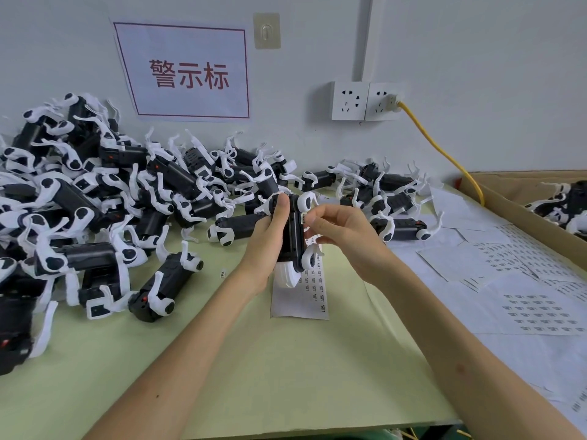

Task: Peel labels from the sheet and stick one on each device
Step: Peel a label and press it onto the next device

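My left hand (270,230) grips a black device with white arms (293,239), held upright above the table's middle, thumb along its upper left side. My right hand (341,230) pinches a small white label (303,218) at the device's right edge. Under the device lies a narrow label sheet (309,293) with a column of small printed labels. A big heap of the same black and white devices (95,201) covers the left of the table.
More devices (387,192) lie behind my hands by the wall. Used and part-used label sheets (524,281) are spread on the right. A cardboard box (521,214) with devices stands at the far right. A yellow cable (444,154) runs from the wall socket. One loose label (223,274) lies on the green table (286,376).
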